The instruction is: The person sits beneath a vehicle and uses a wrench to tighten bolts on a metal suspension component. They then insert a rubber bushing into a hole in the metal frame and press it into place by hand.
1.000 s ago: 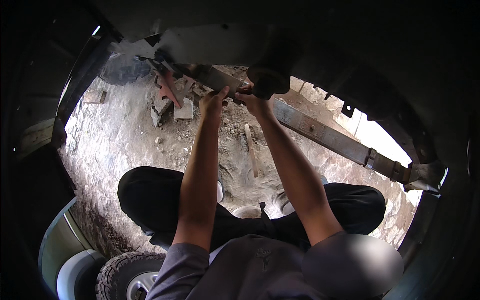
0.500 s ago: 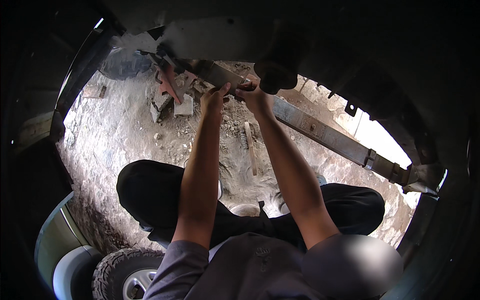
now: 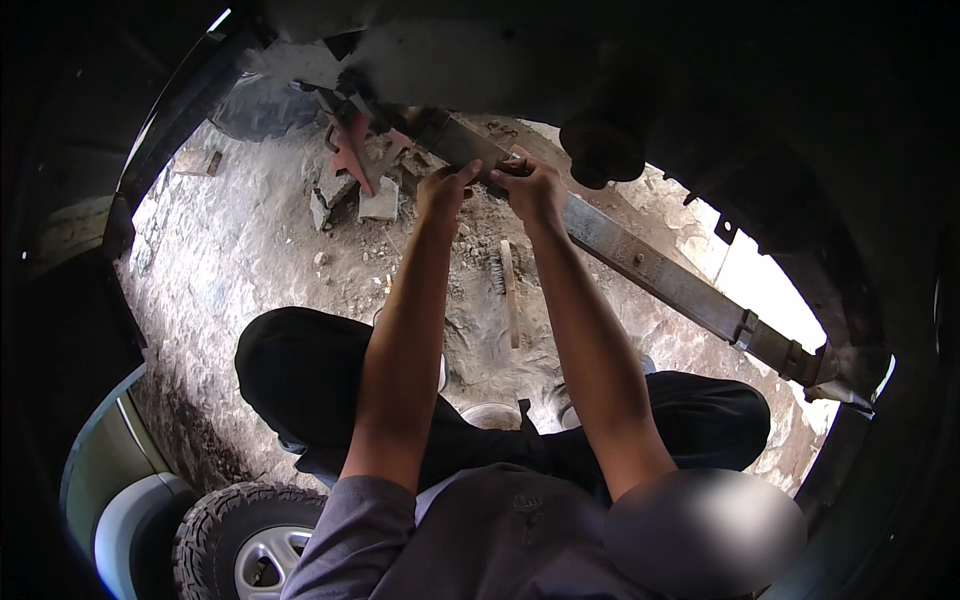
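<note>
A long, grey metal leaf spring (image 3: 655, 268) runs slantwise beneath the dark vehicle body, from upper middle to lower right. My left hand (image 3: 446, 193) is closed at its near edge, with the thumb laid on the metal. Just to the right, my right hand (image 3: 532, 190) is closed on the same spring, its thumb pointing toward the left thumb. The fingers are partly hidden behind the spring; I cannot make out whether they hold anything small as well. Below my hands, a wire brush (image 3: 510, 295) with a wooden handle lies on the dirt.
A red metal stand (image 3: 351, 155) and broken stone blocks (image 3: 379, 201) are beyond my left hand. Dark underbody parts hang overhead, with a rounded black piece (image 3: 605, 155) close to my right hand. A knobbly tyre (image 3: 235, 530) lies at lower left.
The view has shifted slightly, so hands and spring sit a little farther right in the picture. My right thumb shows more plainly; both hands stay at the spring.
</note>
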`<state>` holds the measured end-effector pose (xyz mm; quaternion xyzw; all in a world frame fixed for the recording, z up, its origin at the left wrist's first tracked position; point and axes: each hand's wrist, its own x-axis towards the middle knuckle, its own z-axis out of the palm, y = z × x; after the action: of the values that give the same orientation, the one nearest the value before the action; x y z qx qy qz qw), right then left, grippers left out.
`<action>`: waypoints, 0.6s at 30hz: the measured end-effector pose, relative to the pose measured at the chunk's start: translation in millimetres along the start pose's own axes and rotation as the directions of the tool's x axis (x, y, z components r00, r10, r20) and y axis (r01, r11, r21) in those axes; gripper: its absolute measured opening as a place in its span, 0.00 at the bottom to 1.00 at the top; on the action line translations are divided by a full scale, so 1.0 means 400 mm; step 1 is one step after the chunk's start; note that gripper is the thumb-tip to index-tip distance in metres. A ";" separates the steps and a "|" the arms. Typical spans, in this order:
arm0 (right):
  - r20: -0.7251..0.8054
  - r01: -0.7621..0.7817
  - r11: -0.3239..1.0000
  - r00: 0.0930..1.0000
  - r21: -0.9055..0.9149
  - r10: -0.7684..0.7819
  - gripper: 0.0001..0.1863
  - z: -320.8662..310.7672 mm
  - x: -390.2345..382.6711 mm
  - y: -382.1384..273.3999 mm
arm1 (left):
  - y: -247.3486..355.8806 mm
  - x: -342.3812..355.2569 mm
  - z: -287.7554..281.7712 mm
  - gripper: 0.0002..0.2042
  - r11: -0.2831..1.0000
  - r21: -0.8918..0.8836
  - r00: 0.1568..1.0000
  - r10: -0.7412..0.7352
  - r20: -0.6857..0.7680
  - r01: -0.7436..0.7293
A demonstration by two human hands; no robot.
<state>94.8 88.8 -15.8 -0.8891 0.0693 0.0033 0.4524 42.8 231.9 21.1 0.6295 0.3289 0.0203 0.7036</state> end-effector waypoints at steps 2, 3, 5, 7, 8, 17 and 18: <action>0.052 0.015 1.000 0.999 0.024 -0.016 0.13 -0.006 -0.012 0.006 | -0.013 0.010 -0.006 0.21 1.000 -0.008 1.000 0.011 -0.007 -0.011; 0.077 0.027 0.999 0.997 0.038 -0.029 0.13 -0.012 -0.019 -0.001 | -0.022 0.023 -0.013 0.19 1.000 -0.003 1.000 0.002 0.014 -0.002; 0.138 0.044 0.993 0.989 0.107 -0.059 0.14 -0.037 -0.048 -0.021 | -0.053 0.051 -0.049 0.16 1.000 0.012 0.999 -0.018 0.034 0.018; 0.151 0.047 0.987 0.986 0.153 -0.071 0.14 -0.050 -0.055 -0.016 | -0.073 0.067 -0.051 0.15 0.999 -0.051 0.997 0.016 0.072 -0.012; 0.130 0.024 0.990 0.991 0.139 -0.042 0.14 -0.034 -0.050 -0.018 | -0.082 0.075 -0.057 0.15 0.996 -0.083 0.996 0.035 0.086 -0.028; 0.149 0.032 0.991 0.987 0.129 -0.052 0.17 -0.029 -0.021 0.016 | -0.005 -0.007 -0.018 0.20 0.993 -0.105 0.999 -0.049 -0.018 0.047; 0.214 0.006 0.985 0.976 0.171 -0.043 0.17 -0.044 -0.032 0.020 | -0.002 -0.011 -0.021 0.20 0.992 -0.115 0.999 -0.050 -0.018 0.048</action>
<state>80.1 71.6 -10.9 -0.8425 0.0085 0.0888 0.5312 35.0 236.9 22.2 0.5796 0.3501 0.0284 0.7353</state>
